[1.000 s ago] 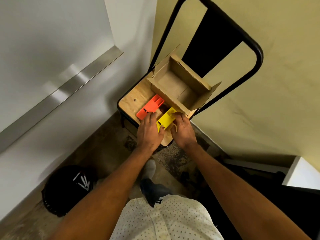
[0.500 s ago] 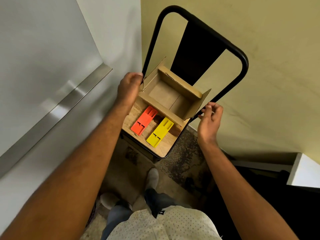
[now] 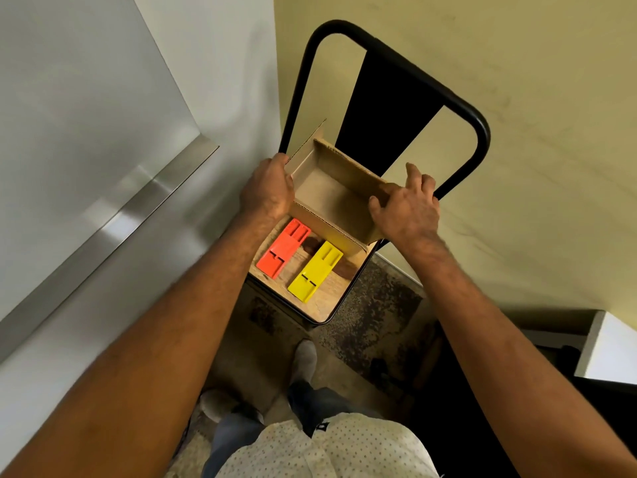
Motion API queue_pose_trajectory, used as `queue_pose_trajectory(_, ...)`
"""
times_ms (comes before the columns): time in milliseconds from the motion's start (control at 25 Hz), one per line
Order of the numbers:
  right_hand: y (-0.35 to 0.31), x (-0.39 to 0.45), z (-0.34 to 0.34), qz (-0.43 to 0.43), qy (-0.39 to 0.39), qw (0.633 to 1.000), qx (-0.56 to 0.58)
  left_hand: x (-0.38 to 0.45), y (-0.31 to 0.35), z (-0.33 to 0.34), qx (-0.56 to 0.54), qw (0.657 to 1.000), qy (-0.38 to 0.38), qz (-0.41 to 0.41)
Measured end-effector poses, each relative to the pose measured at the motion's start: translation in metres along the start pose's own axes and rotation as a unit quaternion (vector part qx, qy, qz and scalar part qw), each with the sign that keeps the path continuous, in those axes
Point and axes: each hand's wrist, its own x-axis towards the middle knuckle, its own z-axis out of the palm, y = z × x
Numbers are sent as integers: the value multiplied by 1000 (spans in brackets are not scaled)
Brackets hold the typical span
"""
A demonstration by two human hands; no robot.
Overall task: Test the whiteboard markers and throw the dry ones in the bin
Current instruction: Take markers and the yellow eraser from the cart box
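An open cardboard box (image 3: 327,194) sits at the back of a wooden chair seat (image 3: 320,305); its inside looks bare. My left hand (image 3: 269,189) grips the box's left end, fingers curled round its edge. My right hand (image 3: 405,205) holds the right end, thumb over the near rim. In front of the box lie a flat orange plastic piece (image 3: 283,248) and a flat yellow one (image 3: 315,270). No marker is visible. The whiteboard (image 3: 76,91) with its metal tray (image 3: 113,219) hangs on the left wall.
The chair has a black metal back frame (image 3: 475,125) against a yellowish wall. My feet (image 3: 305,357) stand on a mottled floor below the seat. A white furniture corner (image 3: 606,350) shows at the right edge. No bin is in view.
Both hands left the yellow piece on the seat and went to the box. The left took its left end first; the right has now closed on its right end.
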Motion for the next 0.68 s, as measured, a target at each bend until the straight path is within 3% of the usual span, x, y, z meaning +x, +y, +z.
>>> queue_pose_trajectory(240, 8, 1, 3, 55, 37, 980, 190, -6, -3, 0, 15, 1000, -2, 22)
queue_pose_trajectory(440, 15, 13, 10, 65, 36, 944, 321, -8, -4, 5, -2, 997, -67, 45)
queue_pose_trajectory(560, 16, 19, 10, 83, 37, 918, 386, -6, -2, 7, -31, 995, -87, 26)
queue_pose_trajectory(680, 17, 18, 12, 78, 27, 918, 387, -3, 7, 4, -98, 993, -62, -16)
